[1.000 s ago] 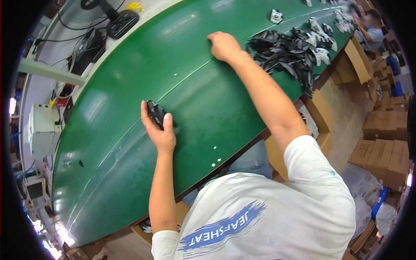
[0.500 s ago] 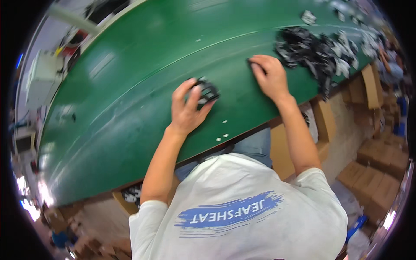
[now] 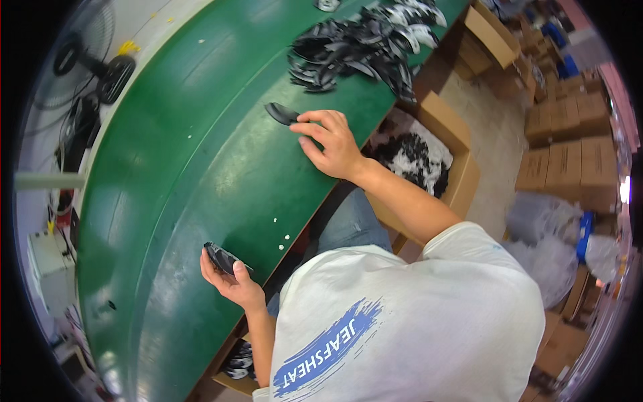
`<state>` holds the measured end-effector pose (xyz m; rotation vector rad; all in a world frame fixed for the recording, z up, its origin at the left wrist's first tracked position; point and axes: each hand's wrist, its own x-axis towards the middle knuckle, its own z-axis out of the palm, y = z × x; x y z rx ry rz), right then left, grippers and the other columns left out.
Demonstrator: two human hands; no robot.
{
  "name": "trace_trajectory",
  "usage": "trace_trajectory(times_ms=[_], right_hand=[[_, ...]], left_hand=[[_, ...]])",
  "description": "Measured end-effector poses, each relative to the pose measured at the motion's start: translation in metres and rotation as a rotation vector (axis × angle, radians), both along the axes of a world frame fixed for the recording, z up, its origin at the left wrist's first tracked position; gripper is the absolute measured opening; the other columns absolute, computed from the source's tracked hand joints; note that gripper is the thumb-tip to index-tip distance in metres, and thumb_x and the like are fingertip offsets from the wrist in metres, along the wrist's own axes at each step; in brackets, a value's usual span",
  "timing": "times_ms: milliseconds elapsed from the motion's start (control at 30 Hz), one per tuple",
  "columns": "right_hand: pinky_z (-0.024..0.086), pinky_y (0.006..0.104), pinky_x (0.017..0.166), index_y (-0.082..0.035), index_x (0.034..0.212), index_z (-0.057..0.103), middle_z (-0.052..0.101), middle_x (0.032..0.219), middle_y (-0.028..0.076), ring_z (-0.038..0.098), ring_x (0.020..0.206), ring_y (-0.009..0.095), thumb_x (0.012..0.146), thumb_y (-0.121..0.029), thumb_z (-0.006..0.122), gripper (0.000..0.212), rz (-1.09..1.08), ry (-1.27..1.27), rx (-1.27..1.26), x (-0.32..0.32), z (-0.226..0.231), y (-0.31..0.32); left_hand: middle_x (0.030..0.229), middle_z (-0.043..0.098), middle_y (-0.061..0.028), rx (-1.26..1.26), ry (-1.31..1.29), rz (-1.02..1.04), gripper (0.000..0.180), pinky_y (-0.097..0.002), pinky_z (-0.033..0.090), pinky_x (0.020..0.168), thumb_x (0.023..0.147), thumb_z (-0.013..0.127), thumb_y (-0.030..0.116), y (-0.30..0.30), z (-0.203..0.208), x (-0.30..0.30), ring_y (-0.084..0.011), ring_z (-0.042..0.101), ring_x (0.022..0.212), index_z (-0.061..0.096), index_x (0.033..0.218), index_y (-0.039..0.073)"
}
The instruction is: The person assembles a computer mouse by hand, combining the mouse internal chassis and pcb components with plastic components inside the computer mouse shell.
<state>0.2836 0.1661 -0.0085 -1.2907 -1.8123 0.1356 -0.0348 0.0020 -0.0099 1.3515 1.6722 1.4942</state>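
Touching both hands (image 3: 242, 289) (image 3: 336, 149): black pieces (image 3: 222, 257) (image 3: 278, 114) (one each)

Top: loose white short-sleeved fabric T-shirt (image 3: 442, 321), softly creased | print: ragged-edged blue brushstroke band (image 3: 313, 370) bearing pale block lettering | right sleeve (image 3: 462, 245): short, white, wide-cut | legs: faded blue denim trousers (image 3: 353, 224) | left hand (image 3: 231, 278), right hand (image 3: 333, 145): bare

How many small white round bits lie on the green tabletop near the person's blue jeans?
3: the uppermost bit, the middle bit just below and right of it, and the lowest bit, below and slightly left of that. The left hand could hide others.
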Motion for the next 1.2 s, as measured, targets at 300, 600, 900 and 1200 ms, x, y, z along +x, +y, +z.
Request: trace_trajectory(times_ms=[300, 600, 900, 1200], right_hand=[[0.056, 0.0396, 0.101, -0.003, 0.128, 0.072, 0.076, 0.123, 0.016, 0.073, 0.115, 0.031, 0.094, -0.012, 0.068, 0.035, -0.929, 0.361, -0.583, 0.251, -0.226, -0.176], [0.046, 0.0456, 0.115, -0.012, 0.142, 0.066, 0.061, 0.144, 0.023, 0.058, 0.135, 0.039, 0.09, -0.034, 0.078, 0.058, -0.845, 0.027, -1.026, 0.357, -0.306, -0.192], [0.019, 0.0543, 0.131, -0.022, 0.172, 0.025, 0.019, 0.177, 0.021, 0.017, 0.162, 0.046, 0.088, -0.077, 0.069, 0.11, -1.117, 0.475, -1.163, 0.417, -0.346, -0.068], [0.038, 0.0536, 0.118, -0.006, 0.152, 0.051, 0.049, 0.152, 0.022, 0.046, 0.141, 0.044, 0.09, -0.07, 0.071, 0.091, -0.973, 0.046, -1.047, 0.273, -0.356, -0.062]], left_hand=[[0.16, 0.046, -0.0208, -0.148, 0.713, -0.281, 0.064, -0.0527, 0.035, 0.121, 0.096, 0.076, 0.019, 0.023, 0.015, 0.037, -0.041, 0.044, 0.145, 0.054, 0.154, 0.004], [0.159, 0.046, -0.0225, -0.119, 0.805, -0.331, 0.063, -0.052, 0.037, 0.12, 0.098, 0.075, 0.018, 0.077, 0.008, 0.095, -0.0413, 0.045, 0.144, 0.053, 0.155, 0.004], [0.159, 0.041, -0.0308, -0.075, 0.935, -0.464, 0.069, -0.0557, 0.04, 0.114, 0.097, 0.074, 0.025, 0.092, -0.003, 0.115, -0.0464, 0.045, 0.139, 0.048, 0.156, 0.001], [0.163, 0.034, -0.0296, -0.148, 0.905, -0.475, 0.068, -0.0558, 0.033, 0.123, 0.101, 0.07, 0.024, 0.091, -0.002, 0.112, -0.0456, 0.04, 0.148, 0.043, 0.157, -0.003]])
